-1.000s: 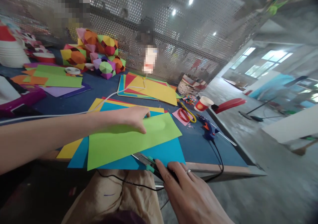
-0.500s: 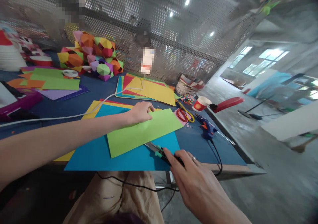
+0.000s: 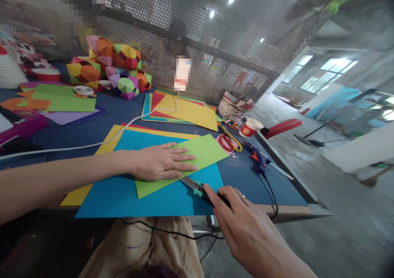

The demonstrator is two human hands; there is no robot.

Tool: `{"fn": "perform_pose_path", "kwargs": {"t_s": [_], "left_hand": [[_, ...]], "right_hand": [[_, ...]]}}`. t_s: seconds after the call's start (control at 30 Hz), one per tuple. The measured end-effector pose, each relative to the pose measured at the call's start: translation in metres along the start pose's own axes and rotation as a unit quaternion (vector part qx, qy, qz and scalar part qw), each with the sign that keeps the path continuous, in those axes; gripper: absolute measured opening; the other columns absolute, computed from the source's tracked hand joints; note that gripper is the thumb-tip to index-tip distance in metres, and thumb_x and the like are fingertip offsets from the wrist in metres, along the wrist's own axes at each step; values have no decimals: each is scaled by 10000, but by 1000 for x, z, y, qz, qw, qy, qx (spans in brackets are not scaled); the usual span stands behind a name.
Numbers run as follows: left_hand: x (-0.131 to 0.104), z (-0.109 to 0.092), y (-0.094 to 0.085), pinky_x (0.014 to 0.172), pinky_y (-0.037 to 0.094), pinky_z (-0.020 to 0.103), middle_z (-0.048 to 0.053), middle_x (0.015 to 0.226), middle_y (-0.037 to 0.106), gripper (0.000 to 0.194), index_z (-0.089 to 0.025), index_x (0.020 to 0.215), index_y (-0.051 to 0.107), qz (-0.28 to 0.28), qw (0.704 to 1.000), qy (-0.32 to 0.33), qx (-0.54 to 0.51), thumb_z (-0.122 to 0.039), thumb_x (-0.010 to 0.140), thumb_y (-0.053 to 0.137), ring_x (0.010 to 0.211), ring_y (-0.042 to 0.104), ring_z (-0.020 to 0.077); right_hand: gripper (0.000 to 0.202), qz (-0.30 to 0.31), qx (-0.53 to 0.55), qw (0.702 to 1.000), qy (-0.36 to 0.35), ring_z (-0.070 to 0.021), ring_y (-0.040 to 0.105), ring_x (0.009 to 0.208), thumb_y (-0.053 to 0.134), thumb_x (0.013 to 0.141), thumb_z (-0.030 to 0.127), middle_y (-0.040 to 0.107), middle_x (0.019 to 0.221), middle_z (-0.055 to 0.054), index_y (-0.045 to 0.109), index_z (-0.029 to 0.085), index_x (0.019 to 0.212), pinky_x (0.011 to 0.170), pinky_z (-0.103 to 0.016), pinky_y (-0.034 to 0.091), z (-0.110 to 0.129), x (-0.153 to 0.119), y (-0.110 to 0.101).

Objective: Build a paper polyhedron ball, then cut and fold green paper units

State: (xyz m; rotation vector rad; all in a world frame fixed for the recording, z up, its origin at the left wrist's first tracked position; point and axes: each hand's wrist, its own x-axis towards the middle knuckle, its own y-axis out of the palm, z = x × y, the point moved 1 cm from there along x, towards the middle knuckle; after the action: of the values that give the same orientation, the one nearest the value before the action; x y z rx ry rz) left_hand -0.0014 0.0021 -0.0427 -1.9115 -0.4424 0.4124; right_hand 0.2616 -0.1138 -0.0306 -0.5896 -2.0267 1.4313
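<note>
A folded-looking light green paper [image 3: 207, 146] lies at a slant over a larger blue sheet [image 3: 123, 202]. My left hand [image 3: 163, 162] rests flat on the green paper with its fingers spread. In my right hand [image 3: 243, 216] is a utility knife [image 3: 198, 189] with a black and teal handle, my fingers wrapped round it. Its blade meets the lower edge of the green paper; whether the tip sits inside a fold I cannot tell. Yellow paper [image 3: 74, 195] shows beneath the blue sheet.
Scissors [image 3: 238, 145] with red and yellow handles and a glue gun [image 3: 257, 157] lie at the right, near a paper cup [image 3: 250, 127]. A white cable [image 3: 74, 148] crosses the table. Colourful paper balls [image 3: 126, 85] and a paper stack [image 3: 197, 113] stand behind.
My left hand has come down toward me and flattened on the green paper, its fingers now spread. The knife in my right hand has barely moved.
</note>
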Motion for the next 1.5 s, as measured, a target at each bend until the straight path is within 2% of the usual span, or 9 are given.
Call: {"fn": "perform_pose_path", "kwargs": {"t_s": [0.1, 0.37, 0.8, 1.17, 1.5], "left_hand": [[-1, -3, 1, 1273, 16, 553, -57, 1698, 180, 503, -421, 1566, 305, 20, 1000, -3, 16, -495, 1068, 301, 1586, 87, 262], [0, -1, 1, 1274, -3, 543, -74, 1704, 137, 508, -425, 1573, 278, 31, 999, -3, 31, -507, 1073, 241, 1590, 56, 248], [-1, -2, 3, 1277, 8, 532, -69, 1698, 185, 500, -431, 1561, 313, 12, 1000, 4, 11, -509, 1070, 268, 1587, 93, 254], [0, -2, 3, 1279, 51, 540, -47, 1671, 269, 474, -426, 1532, 387, -14, 1000, 7, -11, -462, 1059, 370, 1574, 158, 272], [-1, -2, 4, 1285, 56, 517, -59, 1674, 259, 483, -434, 1544, 357, -18, 1000, 10, 4, -477, 1064, 336, 1577, 149, 257]], "right_hand": [[532, 8, -10, 1000, 1, -262, 690, 868, 402, 898, 52, 659, 1046, -172, 533, 67, 1414, 666, -392, 657, 0, 0, 0], [536, 13, -16, 1000, -15, -275, 693, 850, 430, 884, 44, 650, 1020, -171, 520, 34, 1412, 635, -403, 663, 0, 1, -2], [543, 19, -29, 999, -23, -282, 701, 882, 404, 902, 61, 657, 1037, -168, 496, 47, 1436, 642, -390, 664, 2, -5, -1], [535, 27, -23, 999, -30, -277, 695, 879, 412, 914, 79, 654, 1046, -170, 499, 47, 1441, 638, -389, 658, 3, -4, -1], [544, 48, -10, 998, -37, -261, 684, 926, 426, 945, 111, 649, 1085, -160, 449, 72, 1487, 663, -345, 642, 4, -4, 2]]}}
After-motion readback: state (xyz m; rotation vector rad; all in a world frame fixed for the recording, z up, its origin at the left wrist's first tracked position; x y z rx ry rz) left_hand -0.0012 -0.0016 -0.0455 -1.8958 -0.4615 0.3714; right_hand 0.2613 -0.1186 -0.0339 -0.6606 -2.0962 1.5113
